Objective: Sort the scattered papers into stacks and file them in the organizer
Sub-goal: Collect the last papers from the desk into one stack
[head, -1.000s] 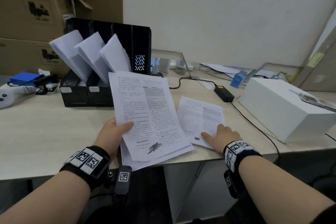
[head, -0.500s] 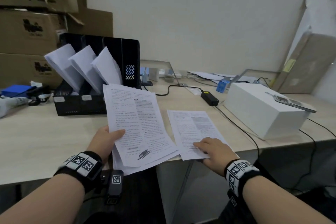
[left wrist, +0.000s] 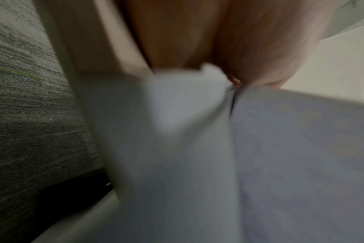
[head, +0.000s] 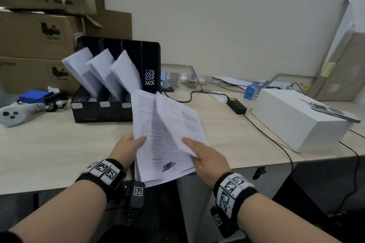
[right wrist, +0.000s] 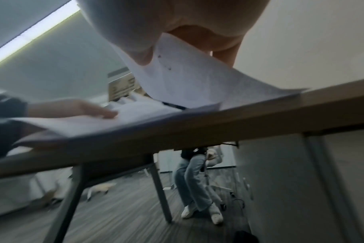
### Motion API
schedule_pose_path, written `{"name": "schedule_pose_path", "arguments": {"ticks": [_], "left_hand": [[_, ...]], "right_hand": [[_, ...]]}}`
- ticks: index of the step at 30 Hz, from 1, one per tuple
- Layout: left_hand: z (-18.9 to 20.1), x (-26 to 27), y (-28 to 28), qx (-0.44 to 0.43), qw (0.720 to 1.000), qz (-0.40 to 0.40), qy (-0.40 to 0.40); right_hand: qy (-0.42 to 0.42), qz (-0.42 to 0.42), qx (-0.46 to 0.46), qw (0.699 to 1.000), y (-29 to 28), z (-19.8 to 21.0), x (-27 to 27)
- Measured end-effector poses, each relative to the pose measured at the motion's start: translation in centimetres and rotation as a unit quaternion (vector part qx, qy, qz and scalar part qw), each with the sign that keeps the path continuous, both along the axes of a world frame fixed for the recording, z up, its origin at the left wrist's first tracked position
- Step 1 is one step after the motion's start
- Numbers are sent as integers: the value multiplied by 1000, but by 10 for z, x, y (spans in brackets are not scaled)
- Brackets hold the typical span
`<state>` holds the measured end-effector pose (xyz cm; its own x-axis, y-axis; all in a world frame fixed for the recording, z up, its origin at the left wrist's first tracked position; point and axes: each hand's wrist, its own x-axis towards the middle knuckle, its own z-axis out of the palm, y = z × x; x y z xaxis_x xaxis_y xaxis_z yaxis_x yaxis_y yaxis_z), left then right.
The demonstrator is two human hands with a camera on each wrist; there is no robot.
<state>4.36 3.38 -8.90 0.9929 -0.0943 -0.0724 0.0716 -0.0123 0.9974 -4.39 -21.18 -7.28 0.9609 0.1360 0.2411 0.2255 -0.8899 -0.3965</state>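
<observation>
Fingers [head: 184,141] of right hand [head: 205,161] are pinching a thin, floppy sheet [head: 177,124] by its near edge; left hand [head: 126,149] is gripping the light stack [head: 156,156] at surface [head: 49,148] edge, approx. before organizer [head: 102,112]. Both are probably best held near edges.

Stacked cardboard boxes [head: 33,33] sit back left, with a white controller [head: 13,115] and blue pouch [head: 33,95] nearby. On the right, a phone [head: 331,111] lies on a white box [head: 296,122], black power brick [head: 236,106] beside it.
</observation>
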Motion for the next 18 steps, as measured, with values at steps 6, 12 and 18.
{"name": "schedule_pose_path", "arguments": {"ticks": [6,12,18], "left_hand": [[2,0,-3,12,1000,9,-4],[-2,2,-2,54,998,-21,-15],[-2,-1,0,11,1000,-8,-9]], "right_hand": [[79,103,-133,983,47,-29,9],[122,118,-143,975,46,-28,11],[53,-5,83,995,10,-22,20]]}}
